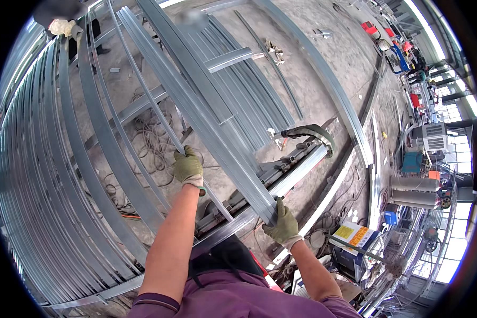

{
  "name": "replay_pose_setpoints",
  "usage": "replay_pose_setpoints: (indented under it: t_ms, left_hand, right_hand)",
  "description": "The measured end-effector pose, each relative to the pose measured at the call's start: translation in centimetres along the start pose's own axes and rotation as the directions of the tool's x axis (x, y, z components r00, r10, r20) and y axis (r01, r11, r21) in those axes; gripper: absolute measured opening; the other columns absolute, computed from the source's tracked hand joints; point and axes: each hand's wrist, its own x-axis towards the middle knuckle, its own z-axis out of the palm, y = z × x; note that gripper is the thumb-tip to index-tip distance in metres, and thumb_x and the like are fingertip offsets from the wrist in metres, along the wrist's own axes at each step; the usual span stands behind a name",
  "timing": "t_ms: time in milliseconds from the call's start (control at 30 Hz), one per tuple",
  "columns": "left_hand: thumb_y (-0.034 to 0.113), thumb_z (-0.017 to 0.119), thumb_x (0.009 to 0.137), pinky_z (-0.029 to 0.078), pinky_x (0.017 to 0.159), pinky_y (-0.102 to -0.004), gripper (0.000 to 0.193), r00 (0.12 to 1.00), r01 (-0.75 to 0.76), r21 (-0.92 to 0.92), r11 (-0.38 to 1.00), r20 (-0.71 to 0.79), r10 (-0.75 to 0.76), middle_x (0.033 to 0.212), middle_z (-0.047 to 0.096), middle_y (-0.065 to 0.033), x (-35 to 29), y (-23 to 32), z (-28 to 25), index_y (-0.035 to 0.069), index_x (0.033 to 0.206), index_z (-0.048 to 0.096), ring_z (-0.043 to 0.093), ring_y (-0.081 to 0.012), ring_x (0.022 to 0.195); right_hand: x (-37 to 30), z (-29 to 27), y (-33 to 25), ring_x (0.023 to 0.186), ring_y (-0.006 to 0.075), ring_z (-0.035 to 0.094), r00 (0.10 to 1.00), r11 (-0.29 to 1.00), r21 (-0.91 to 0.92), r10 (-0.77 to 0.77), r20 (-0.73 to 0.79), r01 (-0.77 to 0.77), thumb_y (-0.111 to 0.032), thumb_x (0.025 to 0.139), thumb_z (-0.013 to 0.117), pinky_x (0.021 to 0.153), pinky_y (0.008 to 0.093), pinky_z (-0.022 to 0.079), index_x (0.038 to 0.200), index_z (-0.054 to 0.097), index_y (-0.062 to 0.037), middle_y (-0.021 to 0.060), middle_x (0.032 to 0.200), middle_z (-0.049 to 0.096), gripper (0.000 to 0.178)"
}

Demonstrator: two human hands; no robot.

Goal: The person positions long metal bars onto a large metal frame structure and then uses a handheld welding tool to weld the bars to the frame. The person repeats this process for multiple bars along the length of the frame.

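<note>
Wide metal profile point(214, 139) lay ahead and to the left of the right hand point(282, 222), its near end within that grip and its long axis running from there toward the upper left. The right hand was the nearer of the two, being at the end itself; the left hand point(188, 168) stood apart from the profile, to its left and farther ahead. Left of the profile, a narrow metal bar point(167, 125) ran in roughly the same direction through the left hand's grip, its near end extending back past that hand. As to the grips, the gloved right hand was clasped on the profile's end, and the gloved left hand was closed round the narrow bar. Obscured items were as follows: well ahead of both grips, a second profile point(177, 49) lay close along the first, its far end cut off by the upper edge; the narrow bar's far end was likewise cut off; the wide profile's underside was out of sight, so its full support could not be established; fingertips beneath the metal at the right grip were hidden.
</note>
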Motion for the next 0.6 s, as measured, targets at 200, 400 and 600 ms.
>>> replay_pose_setpoints:
  t_ms: [200, 400, 600]
  left_hand:
    - [0.054, 0.049, 0.107, 0.058, 0.08, -0.0594, 0.06, 0.999, 0.024, 0.082, 0.996, 0.045, -0.028, 0.101, 0.077, -0.0282, 0.1, 0.2, 0.6, -0.001, 0.127, 0.062, 0.075, -0.0485, 0.094]
    - [0.051, 0.053, 0.107, 0.056, 0.087, -0.0559, 0.066, 0.993, -0.039, -0.171, 0.984, 0.105, 0.058, 0.114, 0.071, -0.0308, 0.2, -1.2, 0.2, -0.007, 0.139, 0.054, 0.069, -0.0494, 0.105]
    - [0.037, 0.07, 0.095, 0.048, 0.106, -0.0558, 0.072, 0.86, -0.447, 0.11, 0.888, -0.221, 0.46, 0.137, 0.063, -0.0279, -3.7, -0.3, -2.2, -0.002, 0.15, 0.047, 0.062, -0.047, 0.122]
  right_hand:
    - [-0.3, 0.4, 0.5, 0.114, 0.0463, 0.067, 0.999, 0.999, 0.045, -0.006, -0.032, 0.007, -0.042, 0.076, 0.087, 0.097, 0.0516, 0.057, 0.169, 0.02, -0.0091, 0.0289, 0.131, 0.061, 0.119]
    - [1.0, 3.3, 5.5, 0.112, 0.027, 0.068, 0.991, 0.806, 0.577, -0.1, -0.094, 0.136, -0.041, 0.094, 0.082, 0.096, 0.0409, 0.056, 0.161, 0.039, -0.0004, 0.0184, 0.13, 0.067, 0.09]
    - [-0.7, 1.4, 8.7, 0.1, 0.0331, 0.075, 0.954, 0.872, 0.399, 0.298, 0.023, -0.282, -0.056, 0.093, 0.069, 0.092, 0.0432, 0.056, 0.12, 0.075, 0.0056, 0.0231, 0.103, 0.079, 0.067]
